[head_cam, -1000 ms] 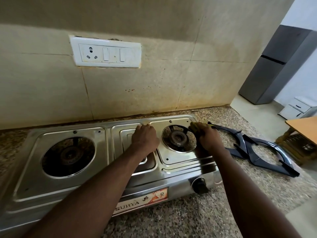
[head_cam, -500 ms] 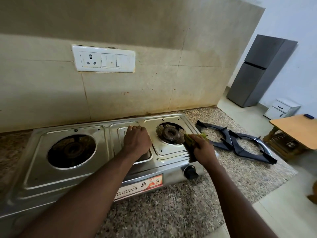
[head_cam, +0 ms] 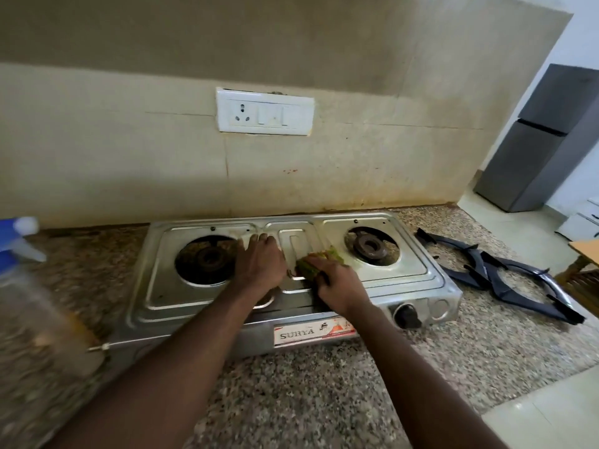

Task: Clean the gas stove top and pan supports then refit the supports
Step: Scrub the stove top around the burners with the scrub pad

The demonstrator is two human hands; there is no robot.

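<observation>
A steel two-burner stove sits on a speckled granite surface, pushed against a stained beige tiled wall with a white socket plate above it. The left hand lies palm down on the stove top between the left burner and the centre panel, fingers forward, holding nothing. The right hand grips a green scrubber and presses it on the centre panel. Both burners stand bare. The two dark supports are off the stove, lying overlapped on the surface just to its right. A spray bottle with a blue-and-white head stands blurred at the far left. The surface ends at the right, where the room opens onto a pale tiled floor. There stand a grey fridge, a small white cabinet and a wooden table.
</observation>
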